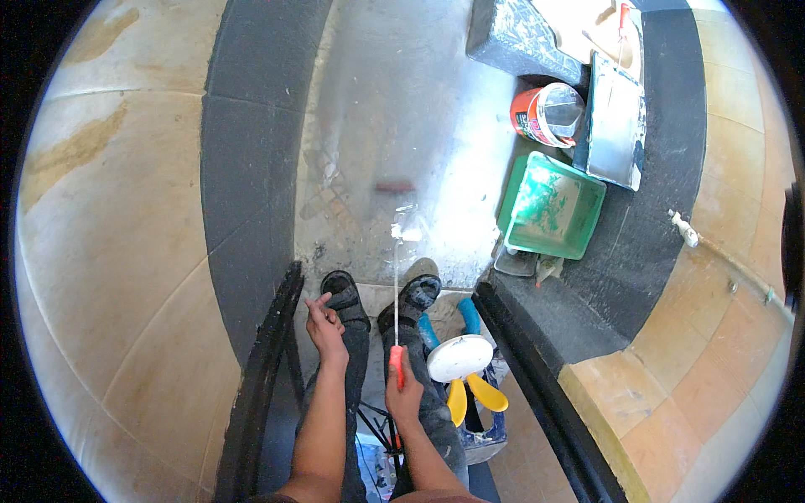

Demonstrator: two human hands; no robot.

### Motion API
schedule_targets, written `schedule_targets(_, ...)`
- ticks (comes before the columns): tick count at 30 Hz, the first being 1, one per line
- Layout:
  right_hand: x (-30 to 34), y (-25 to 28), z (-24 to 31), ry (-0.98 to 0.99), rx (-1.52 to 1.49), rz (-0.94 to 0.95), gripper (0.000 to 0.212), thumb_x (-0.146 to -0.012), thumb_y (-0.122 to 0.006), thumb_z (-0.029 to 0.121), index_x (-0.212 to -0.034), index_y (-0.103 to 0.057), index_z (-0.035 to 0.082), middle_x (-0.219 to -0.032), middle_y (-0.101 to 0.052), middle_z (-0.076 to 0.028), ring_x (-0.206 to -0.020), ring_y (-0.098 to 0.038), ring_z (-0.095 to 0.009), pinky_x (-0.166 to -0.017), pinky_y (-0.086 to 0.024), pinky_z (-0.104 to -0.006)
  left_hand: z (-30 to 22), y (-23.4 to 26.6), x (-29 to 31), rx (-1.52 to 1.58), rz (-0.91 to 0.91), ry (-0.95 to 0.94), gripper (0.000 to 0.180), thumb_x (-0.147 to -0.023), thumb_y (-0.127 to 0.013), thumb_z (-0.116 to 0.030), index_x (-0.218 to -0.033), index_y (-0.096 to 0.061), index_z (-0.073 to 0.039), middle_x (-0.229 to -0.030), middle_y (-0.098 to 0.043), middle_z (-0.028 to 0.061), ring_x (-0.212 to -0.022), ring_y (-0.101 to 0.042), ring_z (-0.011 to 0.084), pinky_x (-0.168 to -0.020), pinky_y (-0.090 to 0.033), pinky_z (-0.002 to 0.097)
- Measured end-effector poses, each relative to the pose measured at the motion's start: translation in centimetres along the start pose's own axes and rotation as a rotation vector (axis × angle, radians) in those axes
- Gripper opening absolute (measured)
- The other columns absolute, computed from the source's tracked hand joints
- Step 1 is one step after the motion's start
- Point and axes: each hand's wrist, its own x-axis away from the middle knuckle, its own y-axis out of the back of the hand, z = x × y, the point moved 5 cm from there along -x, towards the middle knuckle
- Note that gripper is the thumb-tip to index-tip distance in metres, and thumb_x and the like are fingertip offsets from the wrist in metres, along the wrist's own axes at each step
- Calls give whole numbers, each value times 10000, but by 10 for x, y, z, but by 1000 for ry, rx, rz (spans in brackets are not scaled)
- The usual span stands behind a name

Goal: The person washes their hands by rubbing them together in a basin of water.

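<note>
My right hand (404, 394) is closed round the red handle of a long-shafted tool (397, 293), which looks like a small paint roller. Its thin metal shaft reaches away from me over my shoe, and its white-coated far end sits over the shiny grey floor. That end is too small to make out fully. My left hand (325, 327) hovers above my left leg with nothing in it, its fingers loosely apart and partly bent. Beyond the tool's end, a blurred dark red mark (394, 186) shows on the floor.
To the right stand a green basin (597, 214), an orange bucket (526, 113) and a paint-smeared tray (616, 126). Black posts (281, 335) flank my legs. A white disc (460, 358) with blue and yellow pieces lies by my right leg. A tap (686, 230) juts from the tiled right wall.
</note>
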Motion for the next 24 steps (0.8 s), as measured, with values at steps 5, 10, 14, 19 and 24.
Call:
schedule_targets(5,-115,-51,44,206,-85,-83,484,-1011,-611,193,-1459,-556,21,-1385,-635,-237,-1307,-614,-322,-1066,-469,-384,0,1,-5,22,6,-8,570,-1092,-414,-561,-1172,-651,-48,-672,-370,-60,-537,-321,46,-479,-253,245)
schedule_targets(10,-346,-81,216,333,-236,-147,534,-963,-637,358,-1401,-614,53,-1285,-679,-247,-1239,-631,-392,-1050,-473,-448,-15,3,1,13,3,-23,570,-1096,-414,-553,-1161,-660,-42,-661,-384,-56,-535,-313,43,-489,-248,248)
schedule_targets(14,-470,-7,395,319,-78,-86,509,-969,-618,485,-1032,-678,-16,-845,-718,-189,-707,-715,-307,-667,-571,-470,-12,-25,-1,30,40,-2,564,-1092,-420,-561,-1150,-663,-56,-656,-378,-56,-534,-313,44,-495,-240,256)
schedule_targets(19,-422,14,467,250,-516,225,331,-997,-660,333,-963,-587,12,-678,-600,-106,-520,-591,-206,-466,-487,-389,-17,-4,-6,68,12,13,573,-1086,-424,-573,-1145,-662,-56,-657,-373,-56,-532,-318,52,-493,-235,258)
schedule_targets(24,-299,38,297,450,-244,62,561,-992,-659,314,-1435,-527,-3,-872,-684,-129,-581,-634,-178,-537,-496,-336,-4,-8,3,39,26,-1,560,-1092,-418,-558,-1152,-662,-57,-658,-373,-57,-532,-320,50,-488,-233,254)
